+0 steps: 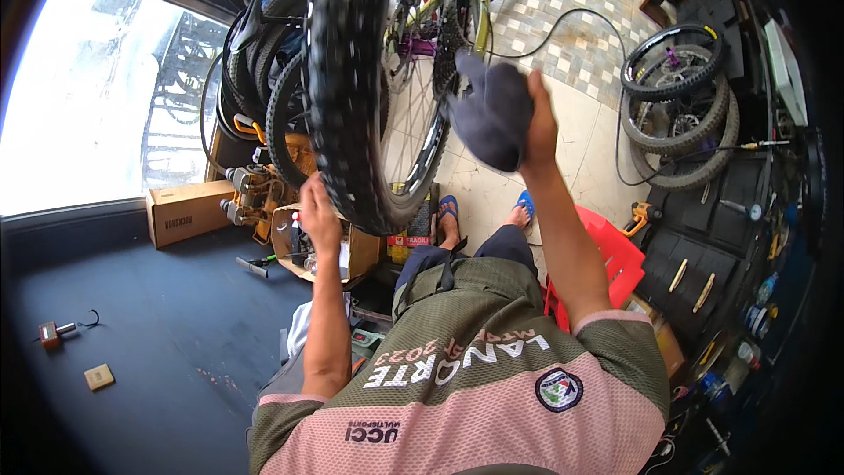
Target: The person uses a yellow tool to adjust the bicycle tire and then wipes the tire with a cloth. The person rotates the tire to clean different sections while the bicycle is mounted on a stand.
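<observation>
A bicycle wheel with a black knobby tyre (352,79) stands up close in front of me, its tread slightly blurred. My left hand (320,218) is at the lower left side of this tyre, fingers stretched upward along the tread; whether they press on it I cannot tell. To the right of the wheel, my right hand (542,127) grips a bunched dark grey cloth (494,114), held beside the spokes and the rear sprockets (450,40). The yellow-green bicycle frame (483,0) rises behind the cloth.
Several bicycle wheels (673,114) lie at the right by a black cable (618,123). A red plastic chair (607,255) is near my right elbow. At the left stand a cardboard box (189,211) and more tyres (264,62); a dark blue surface (176,317) bears a small hook scale (54,334).
</observation>
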Available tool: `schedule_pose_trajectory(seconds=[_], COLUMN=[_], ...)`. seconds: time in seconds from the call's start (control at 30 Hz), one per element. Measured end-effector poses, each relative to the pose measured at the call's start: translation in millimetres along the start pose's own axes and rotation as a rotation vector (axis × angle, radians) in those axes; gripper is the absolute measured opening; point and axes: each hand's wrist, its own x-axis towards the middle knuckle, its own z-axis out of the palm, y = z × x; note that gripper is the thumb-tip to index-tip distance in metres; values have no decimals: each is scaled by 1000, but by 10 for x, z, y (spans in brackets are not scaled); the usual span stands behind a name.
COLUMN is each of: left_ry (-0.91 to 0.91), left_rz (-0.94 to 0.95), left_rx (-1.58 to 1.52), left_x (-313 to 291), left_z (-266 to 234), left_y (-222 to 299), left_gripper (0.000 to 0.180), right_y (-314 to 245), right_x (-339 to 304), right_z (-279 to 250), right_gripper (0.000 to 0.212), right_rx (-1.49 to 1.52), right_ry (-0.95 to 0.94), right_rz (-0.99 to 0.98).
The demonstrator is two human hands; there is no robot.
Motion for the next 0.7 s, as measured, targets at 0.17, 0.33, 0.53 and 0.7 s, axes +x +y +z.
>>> schedule_pose_trajectory(seconds=[0.17,0.33,0.53,0.7], left_ry=[-47,-119,53,202], left_rz=[146,282,225,275], left_rx=[-287,-127,102,76], left_x=[401,396,168,14], left_z=[-13,335,445,512], left_y=[1802,2589,2338,1939], left_gripper=[47,74,69,55], right_y=[1207,2102,2375,1933], right_x=[-3,210,-69,-348], right_z=[-1243,-1685,-1155,-272], right_gripper=[28,41,31,28], right_rx=[-790,-1309,-1372,-1133], right_ry=[53,-35,-251,-288], right_rz=[31,153,75,55])
